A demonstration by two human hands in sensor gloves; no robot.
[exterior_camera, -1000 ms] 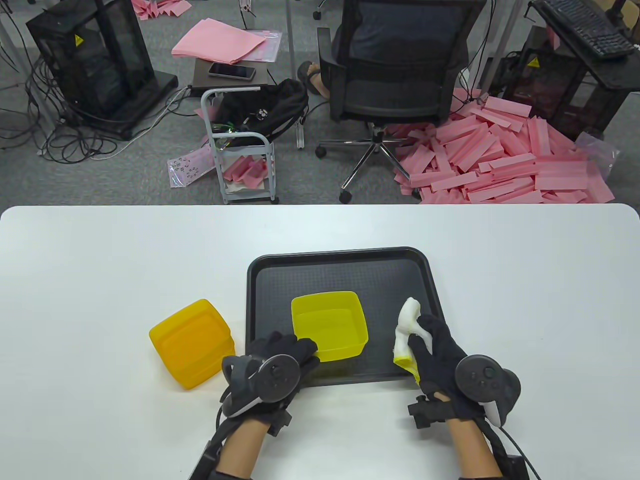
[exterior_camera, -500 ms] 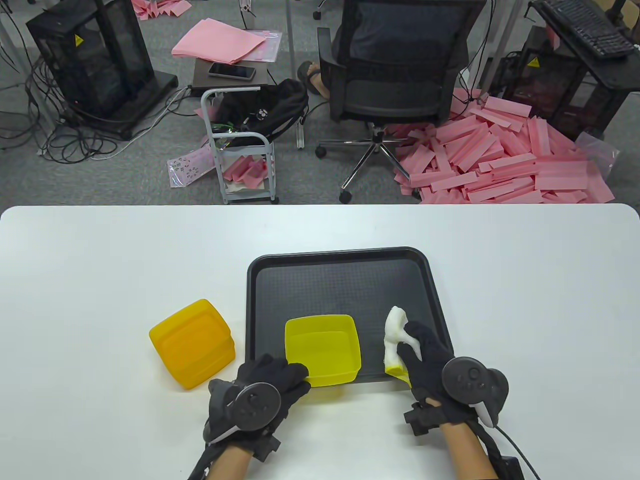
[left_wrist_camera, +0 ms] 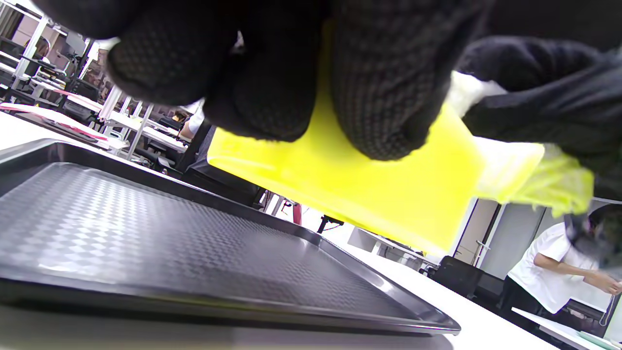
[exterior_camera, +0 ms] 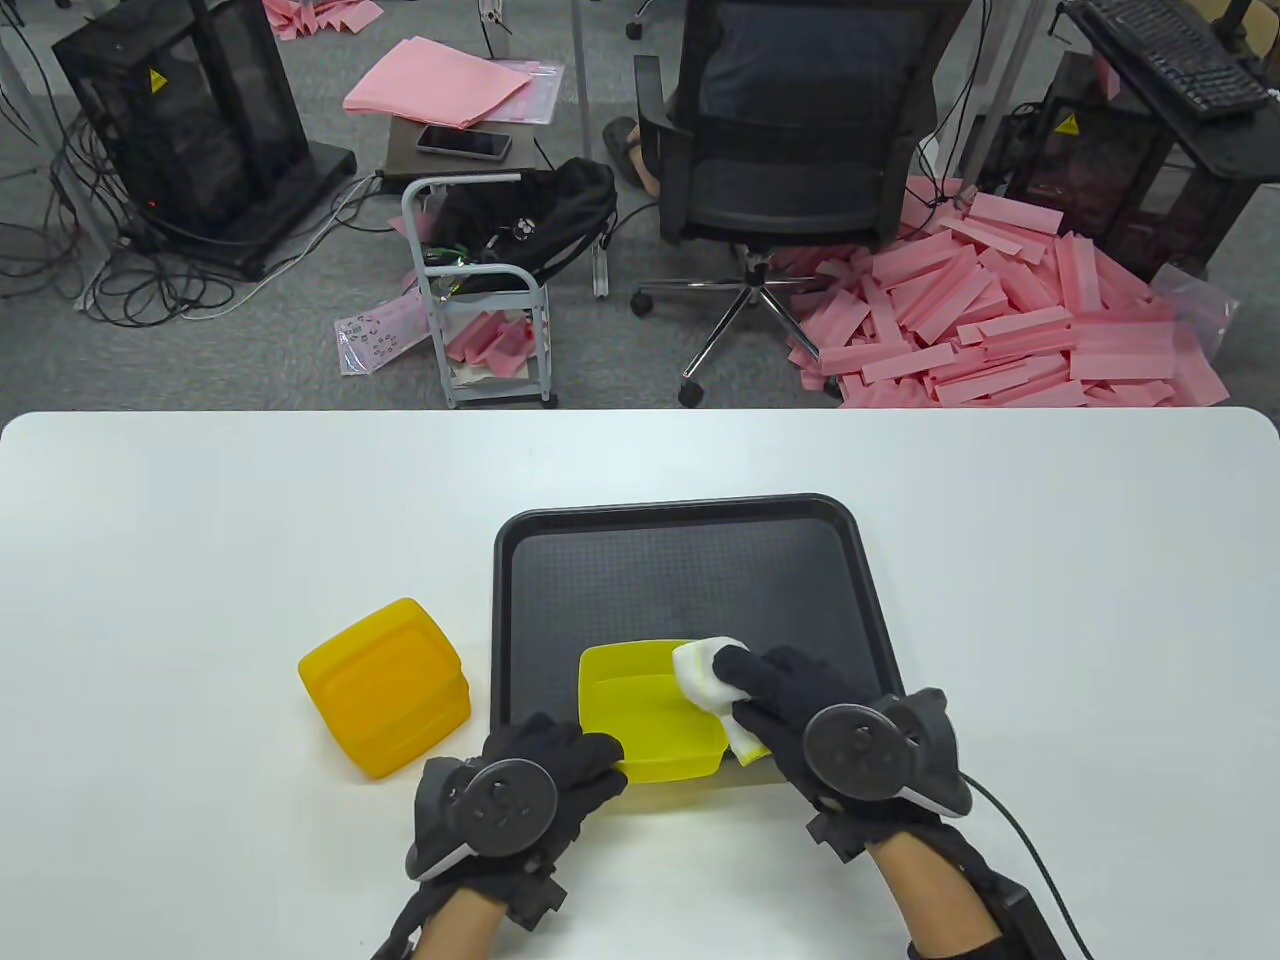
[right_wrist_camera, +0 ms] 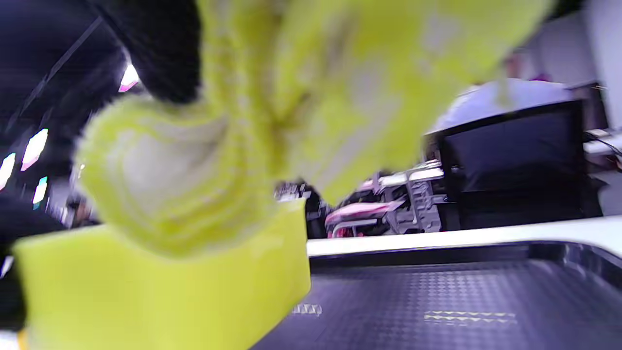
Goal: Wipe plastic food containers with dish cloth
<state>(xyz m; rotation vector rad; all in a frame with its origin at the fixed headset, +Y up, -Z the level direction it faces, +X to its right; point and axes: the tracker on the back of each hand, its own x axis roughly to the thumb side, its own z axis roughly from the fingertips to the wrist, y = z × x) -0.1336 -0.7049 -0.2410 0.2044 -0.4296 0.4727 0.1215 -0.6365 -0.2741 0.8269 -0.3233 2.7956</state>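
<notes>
A yellow plastic container (exterior_camera: 645,712) is lifted off the black tray (exterior_camera: 680,560) near its front edge, tilted. My left hand (exterior_camera: 560,770) grips its near left rim; the left wrist view shows the container's underside (left_wrist_camera: 369,194) above the tray, with my fingers (left_wrist_camera: 384,97) on it. My right hand (exterior_camera: 790,700) holds a white and yellow dish cloth (exterior_camera: 705,675) and presses it on the container's far right rim. The right wrist view shows the cloth (right_wrist_camera: 204,160) over the container wall (right_wrist_camera: 160,291).
An orange container (exterior_camera: 385,690) sits upside down on the white table (exterior_camera: 200,520), left of the tray. The tray's far part is bare (right_wrist_camera: 461,301). Beyond the table are an office chair (exterior_camera: 790,150), a small cart and pink foam strips.
My left hand drew the yellow container toward the tray's front edge and lifted it. My right hand moved left with the cloth, from beside the container onto its right rim.
</notes>
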